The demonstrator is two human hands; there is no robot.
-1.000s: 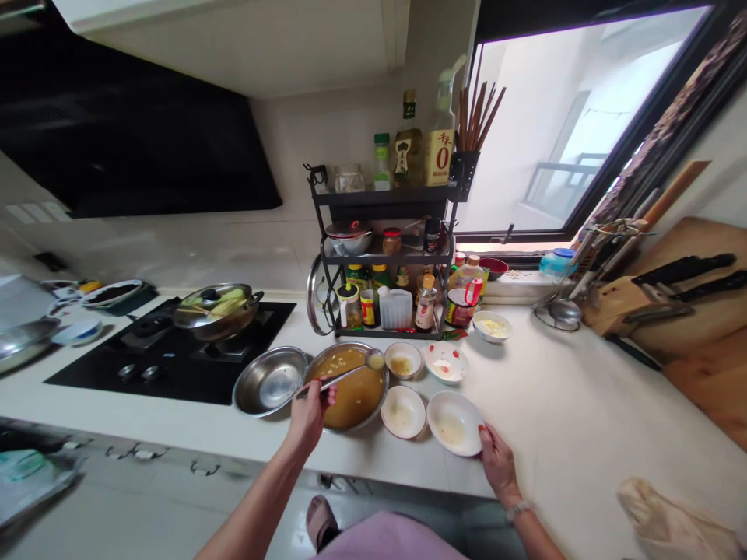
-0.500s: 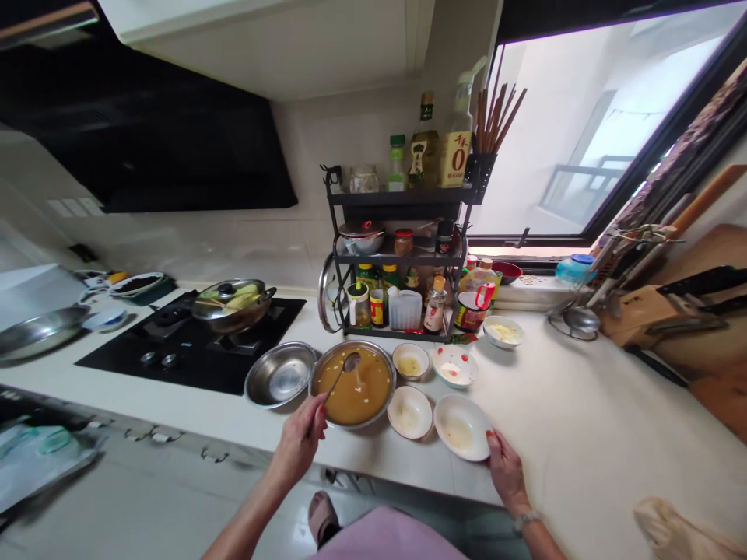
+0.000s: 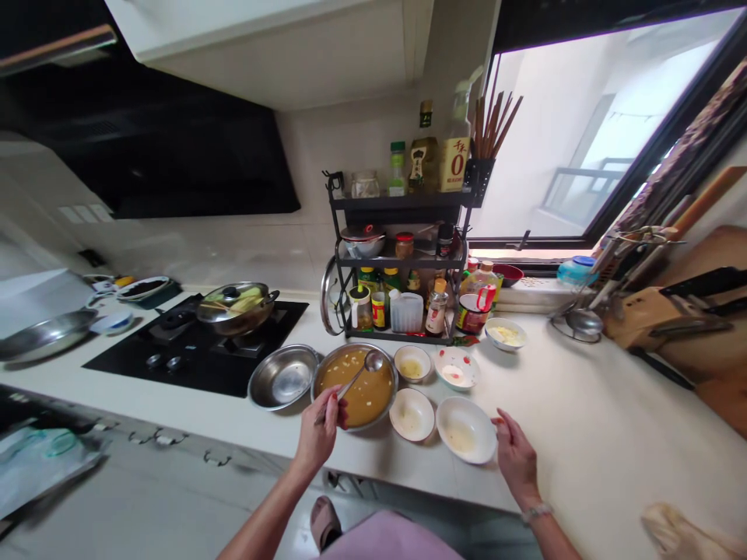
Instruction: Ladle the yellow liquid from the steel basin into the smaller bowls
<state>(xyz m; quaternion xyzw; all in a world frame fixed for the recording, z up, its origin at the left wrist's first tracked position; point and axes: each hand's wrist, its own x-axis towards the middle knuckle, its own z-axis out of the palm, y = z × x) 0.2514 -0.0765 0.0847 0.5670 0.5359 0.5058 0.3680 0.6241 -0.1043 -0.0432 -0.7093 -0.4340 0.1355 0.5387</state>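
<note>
My left hand is closed around the handle of a metal spoon. The spoon's bowl is over the right part of a steel basin of brown liquid with small pale bits. Beside the right rim of a white oval dish is my right hand, its fingers stretched out and apart. A fingertip is close to that rim; contact is unclear. A little cloudy liquid lies in the dish. Between basin and dish stands a small white bowl with some residue.
An empty steel basin sits left of the full one. Behind are a small bowl of yellowish liquid, a strawberry-patterned bowl and a seasoning rack. A lidded pan stands on the stove.
The spoon has risen from the liquid's surface and shifted right with my left hand. My right hand has loosened from the dish's rim and moved slightly right.
</note>
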